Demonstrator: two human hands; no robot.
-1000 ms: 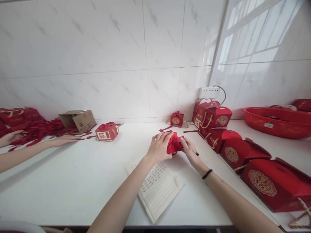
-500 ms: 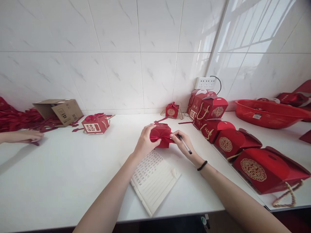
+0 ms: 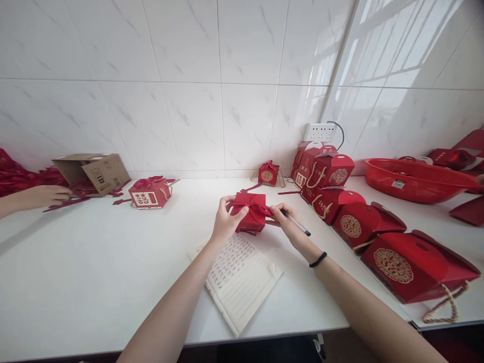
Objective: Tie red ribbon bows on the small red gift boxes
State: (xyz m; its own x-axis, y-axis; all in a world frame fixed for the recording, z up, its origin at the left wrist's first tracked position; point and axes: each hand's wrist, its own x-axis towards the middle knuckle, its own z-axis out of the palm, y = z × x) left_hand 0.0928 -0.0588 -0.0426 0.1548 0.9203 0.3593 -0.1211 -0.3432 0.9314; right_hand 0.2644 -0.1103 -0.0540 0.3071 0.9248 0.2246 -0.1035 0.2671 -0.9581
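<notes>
My left hand [image 3: 226, 222] grips the left side of a small red gift box [image 3: 250, 216] with a ribbon bow on top, held just above the white table [image 3: 94, 267]. My right hand [image 3: 289, 226] pinches the ribbon at the box's right side. A pen [image 3: 298, 225] is tucked between that hand's fingers and sticks out to the right. A black band circles my right wrist. An open notebook [image 3: 240, 277] with handwritten lines lies under my forearms.
Finished red boxes stand at the back [image 3: 267, 173] and at the left [image 3: 146, 193]. Several larger red handled boxes [image 3: 412, 264] line the right side. A red basin [image 3: 416, 179] sits far right. Another person's hand [image 3: 45, 195] reaches by a cardboard carton [image 3: 94, 171] and red ribbons.
The red box has been turned in my hands, so its bowed top now faces me. The other person's hand at the left has shifted up toward the ribbons.
</notes>
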